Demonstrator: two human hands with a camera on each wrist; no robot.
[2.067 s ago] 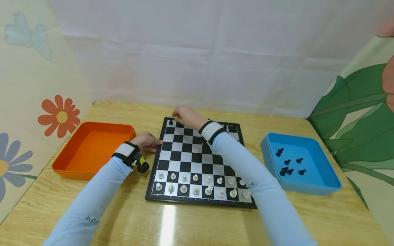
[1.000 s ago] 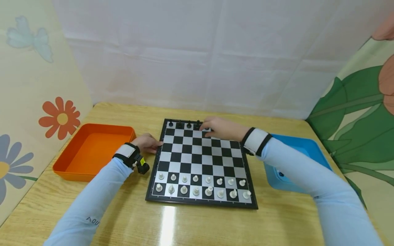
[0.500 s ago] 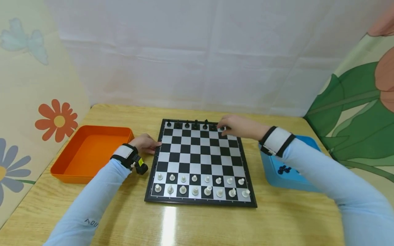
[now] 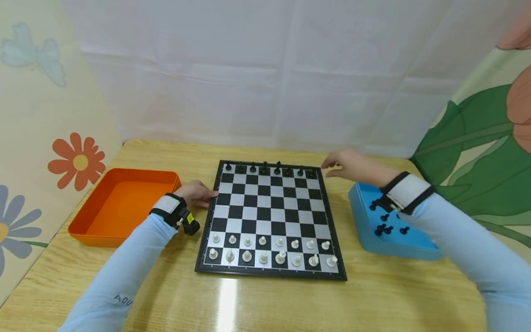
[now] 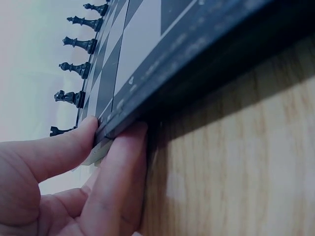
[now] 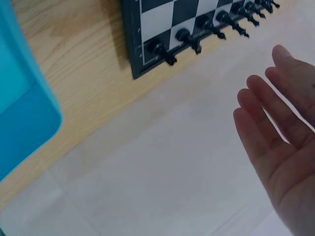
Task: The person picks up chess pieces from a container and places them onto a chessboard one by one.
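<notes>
**Counter (image 4: 265,304), near edge to far.**

1. One chessboard (image 4: 265,214) lies at centre. Its two nearest ranks carry white pieces (image 4: 271,249), sixteen counted, eight to a rank.
2. The left hand (image 4: 197,193) is at the board's left edge. Its grip is relaxed and holds nothing: the thumb lies on the rim and a finger along the side, bracing the board.
3. There are two trays. One orange tray (image 4: 124,203) stands left of the board, one blue tray (image 4: 361,230) right of it. The blue tray holds black pawns (image 4: 386,228). At least six are visible, some bunched and partly behind the right wrist.
4. The farthest rank carries black pieces (image 4: 265,168). Eight are counted, all upright.
5. The right hand (image 4: 352,167) hovers just beyond the board's far right corner. Its fingers are spread and it holds nothing.

**Recommendation.** In my judgement the pawns go on next. Keep the left brace firm. Lift one pawn at a time by its head and set it down centred on its square, without brushing the standing rank.
</notes>
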